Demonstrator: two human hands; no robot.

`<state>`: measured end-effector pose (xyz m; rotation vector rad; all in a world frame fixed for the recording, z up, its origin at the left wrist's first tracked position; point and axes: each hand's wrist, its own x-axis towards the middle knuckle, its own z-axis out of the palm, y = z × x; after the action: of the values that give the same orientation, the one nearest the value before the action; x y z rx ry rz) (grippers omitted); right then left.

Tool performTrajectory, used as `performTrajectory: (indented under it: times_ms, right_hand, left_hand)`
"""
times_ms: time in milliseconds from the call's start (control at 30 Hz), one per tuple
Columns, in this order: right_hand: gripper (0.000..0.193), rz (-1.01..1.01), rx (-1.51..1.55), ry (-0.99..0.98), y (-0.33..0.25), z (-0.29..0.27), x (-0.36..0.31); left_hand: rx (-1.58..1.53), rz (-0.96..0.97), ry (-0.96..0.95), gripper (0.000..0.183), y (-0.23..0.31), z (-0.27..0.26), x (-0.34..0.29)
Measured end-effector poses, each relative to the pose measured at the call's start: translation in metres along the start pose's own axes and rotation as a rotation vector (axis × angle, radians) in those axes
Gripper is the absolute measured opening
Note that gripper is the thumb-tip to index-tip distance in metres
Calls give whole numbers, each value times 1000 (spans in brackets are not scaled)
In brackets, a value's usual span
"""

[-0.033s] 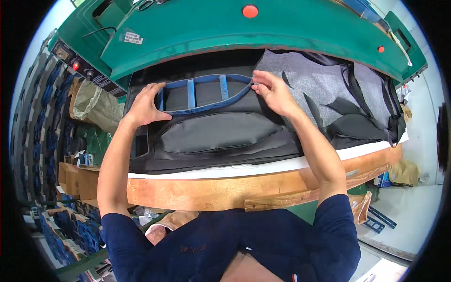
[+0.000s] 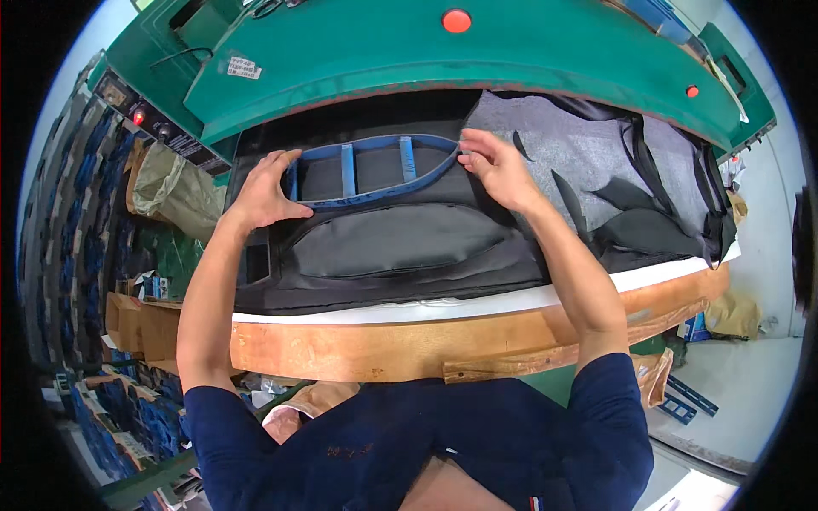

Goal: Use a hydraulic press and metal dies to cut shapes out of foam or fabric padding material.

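Note:
A blue boat-shaped cutting die [image 2: 348, 170] with two crossbars lies on black sheet material [image 2: 366, 295]. My left hand [image 2: 262, 192] spans its blunt left end, fingers at the far edge and thumb at the near edge. At the pointed right end, the thumb and fingers of my right hand [image 2: 503, 175] close about the tip. Just nearer to me is a long leaf-shaped black piece [image 2: 400, 240], its outline standing out from the sheet around it.
Behind the sheet hangs the green press head [image 2: 366, 55] with a red button [image 2: 456, 21]. Grey fabric [image 2: 545, 128] with loose black offcuts [image 2: 643, 228] lies on the right. A wooden board [image 2: 366, 351] edges the table near me. Racks of dies [image 2: 77, 221] stand left.

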<state>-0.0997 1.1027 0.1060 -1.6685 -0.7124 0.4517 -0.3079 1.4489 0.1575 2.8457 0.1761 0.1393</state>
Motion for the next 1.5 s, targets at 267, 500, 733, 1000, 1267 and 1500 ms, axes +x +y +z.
performTrajectory:
  times_ms: [267,500,733,1000,1267,1500]
  right_hand:
    - [40,-17,-34,36,7,5,-3]
    - [39,-17,-92,35,6,8,-5]
    - [39,-31,-99,32,7,10,-3]
    - [40,-13,-69,47,7,9,-4]
    - [42,18,-89,63,2,2,-15]
    - [45,1,-147,39,-5,10,-21]
  left_hand:
    - [-18,34,10,99,-4,2,-1]
    - [46,10,-1,100,-1,2,-2]
    - [11,36,-6,100,-3,0,0]
    - [-299,24,-8,106,-21,-15,-6]
    - [-473,-351,342,79,-66,-61,-73]
    - [-239,-461,286,105,0,-20,-130]
